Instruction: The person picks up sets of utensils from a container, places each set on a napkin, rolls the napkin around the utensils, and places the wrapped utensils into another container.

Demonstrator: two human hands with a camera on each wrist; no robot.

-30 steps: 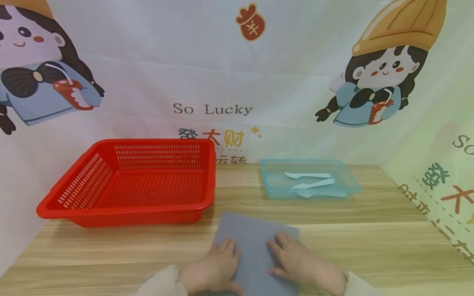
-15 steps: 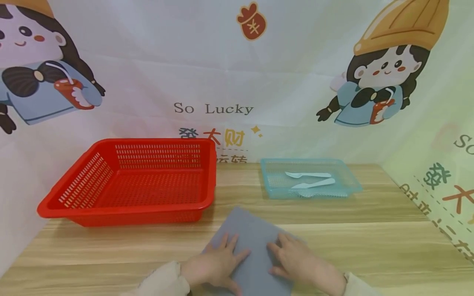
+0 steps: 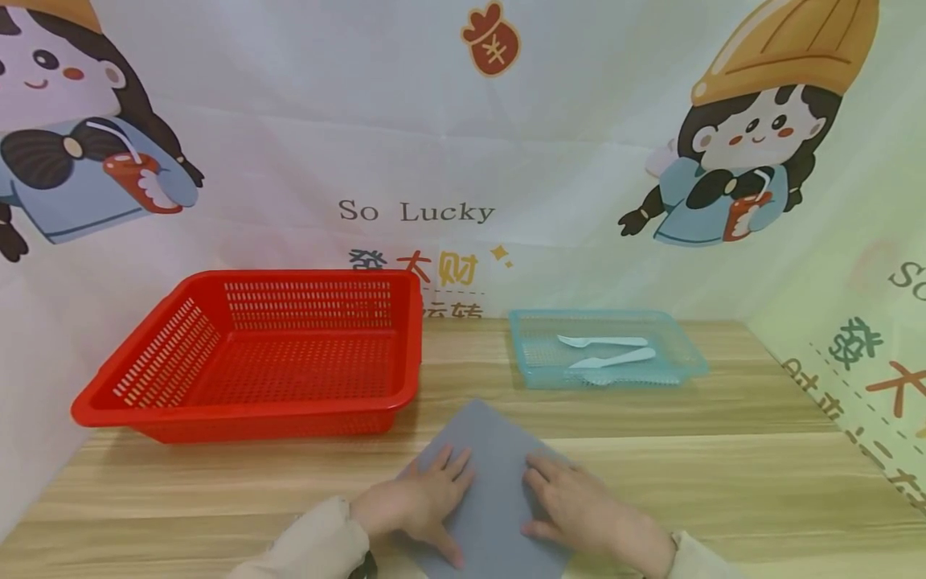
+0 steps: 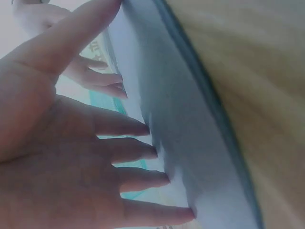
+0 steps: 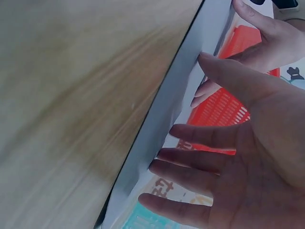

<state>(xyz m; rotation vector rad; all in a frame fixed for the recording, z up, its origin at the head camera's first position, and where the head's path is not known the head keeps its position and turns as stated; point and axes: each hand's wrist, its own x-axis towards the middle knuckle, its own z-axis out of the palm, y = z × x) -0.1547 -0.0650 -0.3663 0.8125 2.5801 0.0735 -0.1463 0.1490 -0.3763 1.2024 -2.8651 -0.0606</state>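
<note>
Left wrist view is showing spread, nearly straight fingers (image 4: 143, 179) pressing their tips on a grey-blue sheet (image 4: 181, 109); both the left hand (image 3: 427, 498) and the right hand (image 3: 575, 507) are lying loose and unclenched on it, grasping nothing. Underneath them, the sheet is resting on the table (image 3: 723, 482), one corner pointing away from the person. Steadying and setting its angle seems to be the step in hand; the next move is probably calling for one hand pinning it while the other is easing up an edge. Its face is looking smooth and matt, its sides straight (card, board or stiff cloth, I cannot tell). Around it, pale wood grain is running in bands. Farther out, a glossy red basket (image 3: 246, 414) is flaring to a rounded rim above slotted walls; beyond and to the right, a translucent turquoise tray (image 3: 538, 354) is holding slim, pale utensils (image 3: 615, 359). Behind, a printed backdrop (image 3: 434, 121) is hanging, faintly creased.
</note>
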